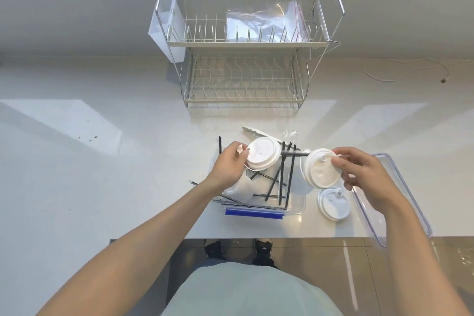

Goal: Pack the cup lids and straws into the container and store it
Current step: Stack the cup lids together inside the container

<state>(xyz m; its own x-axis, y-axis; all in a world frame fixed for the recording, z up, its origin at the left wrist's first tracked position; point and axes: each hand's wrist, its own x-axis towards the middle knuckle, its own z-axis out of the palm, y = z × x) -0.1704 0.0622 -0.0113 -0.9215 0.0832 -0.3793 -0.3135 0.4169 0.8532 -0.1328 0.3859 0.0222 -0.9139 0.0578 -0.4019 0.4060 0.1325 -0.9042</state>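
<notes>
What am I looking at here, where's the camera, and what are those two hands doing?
There is no machine here. The one picture comes from a camera worn on a person's head, looking down at their own bare arms over a white countertop. The left hand grips a white cup lid; the right hand pinches another white cup lid. Below them sits a clear plastic container with black straws lying across and in it. A third lid lies on the counter beside it, and the container's clear cover lies to the right. Further back stands a two-tier wire dish rack holding a clear zip bag.
</notes>
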